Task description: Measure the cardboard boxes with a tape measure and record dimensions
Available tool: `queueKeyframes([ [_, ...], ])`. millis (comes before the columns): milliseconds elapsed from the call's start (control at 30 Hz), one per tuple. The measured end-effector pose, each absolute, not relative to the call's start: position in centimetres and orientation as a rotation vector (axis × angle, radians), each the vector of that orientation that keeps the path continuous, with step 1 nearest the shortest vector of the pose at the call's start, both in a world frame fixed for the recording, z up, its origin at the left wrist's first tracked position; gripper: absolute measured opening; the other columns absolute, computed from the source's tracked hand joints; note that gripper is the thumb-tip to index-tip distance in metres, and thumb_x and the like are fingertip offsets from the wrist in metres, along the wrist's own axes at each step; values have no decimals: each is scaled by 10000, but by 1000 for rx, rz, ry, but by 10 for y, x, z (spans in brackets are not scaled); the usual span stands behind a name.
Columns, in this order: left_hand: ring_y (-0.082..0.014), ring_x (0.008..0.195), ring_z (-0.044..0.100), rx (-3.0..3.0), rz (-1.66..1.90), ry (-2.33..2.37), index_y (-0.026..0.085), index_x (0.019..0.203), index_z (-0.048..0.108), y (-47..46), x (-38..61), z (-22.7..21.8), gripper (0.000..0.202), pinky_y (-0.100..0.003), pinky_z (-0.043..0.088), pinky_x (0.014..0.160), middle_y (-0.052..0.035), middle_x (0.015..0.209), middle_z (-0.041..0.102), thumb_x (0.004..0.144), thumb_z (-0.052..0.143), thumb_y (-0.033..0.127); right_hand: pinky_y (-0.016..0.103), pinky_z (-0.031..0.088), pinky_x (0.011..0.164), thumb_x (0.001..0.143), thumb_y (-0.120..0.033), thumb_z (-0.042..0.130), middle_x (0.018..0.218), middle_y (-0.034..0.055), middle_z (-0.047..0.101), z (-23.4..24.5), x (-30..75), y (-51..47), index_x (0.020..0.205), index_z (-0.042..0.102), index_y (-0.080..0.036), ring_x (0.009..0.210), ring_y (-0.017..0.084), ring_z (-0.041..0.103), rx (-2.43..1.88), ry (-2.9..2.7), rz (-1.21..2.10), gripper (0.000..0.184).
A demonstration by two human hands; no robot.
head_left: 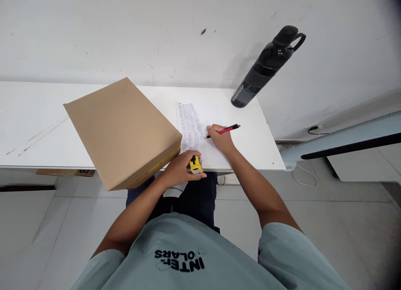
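A red and black pen (226, 130) is gripped in my right hand (221, 138), its tip at the sheet of paper (189, 125). Dense handwriting covers the left part of that sheet. At the table's front edge my left hand (179, 170) is closed around a yellow and black tape measure (196, 164). No blade can be made out extending from the tape measure. Left of the paper stands a closed brown cardboard box (122, 133), with yellow tape along its near side. The back of my left hand is close to the box's lower right corner; whether they touch I cannot tell.
A black bottle (263, 70) with a loop lid stands at the back right of the white table (34, 118), near the wall. To the right is a light blue panel (347, 135) with a black strip. A cable (305, 175) lies on the floor.
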State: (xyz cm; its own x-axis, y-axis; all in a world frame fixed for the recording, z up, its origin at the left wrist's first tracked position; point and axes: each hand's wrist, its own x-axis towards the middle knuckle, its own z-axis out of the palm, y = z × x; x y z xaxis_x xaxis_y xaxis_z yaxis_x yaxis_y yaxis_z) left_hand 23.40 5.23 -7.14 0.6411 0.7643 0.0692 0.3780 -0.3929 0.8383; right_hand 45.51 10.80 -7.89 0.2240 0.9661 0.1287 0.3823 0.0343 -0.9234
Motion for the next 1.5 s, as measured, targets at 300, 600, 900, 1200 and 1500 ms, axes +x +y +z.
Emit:
queueKeyframes([
  [300, -231, 1049, 662, 2004, 590, 895, 262, 1241, 569, 52, 235, -73, 605, -347, 504, 938, -37, 1185, 685, 746, 834, 487, 307, 372, 584, 865, -421, 607, 533, -36, 412, -84, 455, 108, 529, 372, -250, 580, 152, 411, -1536, -1308, 708, 445],
  [600, -230, 1062, 658, 2025, 608, 896, 244, 1230, 569, 55, 232, -74, 602, -359, 508, 961, -47, 1181, 687, 736, 841, 454, 356, 500, 900, 935, -433, 578, 938, 57, 655, -87, 456, 114, 884, 697, -238, 943, 228, 618, -1453, -1442, 447, 234],
  [900, -249, 1080, 674, 2110, 648, 919, 244, 1232, 568, 61, 228, -78, 542, -397, 537, 958, -64, 1206, 694, 771, 800, 410, 365, 528, 873, 909, -117, 458, 1174, 128, 634, -90, 442, 133, 1254, 666, -194, 959, 251, 647, -1665, -1525, 310, 410],
  [1200, -253, 1098, 686, 2179, 799, 847, 235, 1257, 568, 60, 227, -90, 530, -412, 553, 982, -71, 1204, 696, 799, 779, 398, 337, 547, 809, 969, -251, 464, 1043, 65, 720, -64, 429, 101, 1377, 607, -189, 754, 174, 629, -1564, -1443, 404, 437],
  [1500, -300, 1233, 643, 2428, 1130, 563, 215, 1364, 502, 18, 216, -131, 808, -538, 425, 1162, -154, 1275, 684, 750, 768, 668, 385, 586, 835, 886, -646, 631, 1200, 88, 728, -95, 352, -65, 1332, 630, -293, 1031, 263, 700, -1321, -795, 1007, 569],
])
